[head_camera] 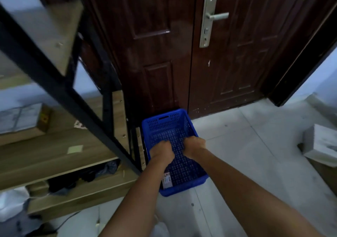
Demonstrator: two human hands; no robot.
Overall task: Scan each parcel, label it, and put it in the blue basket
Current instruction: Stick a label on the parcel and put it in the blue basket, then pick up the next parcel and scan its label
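The blue basket [169, 125] sits on the floor against the door, beside the shelf; it looks like light, stiff perforated plastic, best lifted by its rim or handle slot. Both the left hand [162, 152] and right hand [194, 146] reach down inside it, fingers curled under, and whether they hold anything cannot be told. A labelled parcel [166, 180] seems to lie by its near wall.

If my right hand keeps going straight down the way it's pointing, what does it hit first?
Most likely the perforated floor of the blue basket. The right hand points down into it, beside the left hand. Depth is unclear; I can't tell whether the fingers hold anything.
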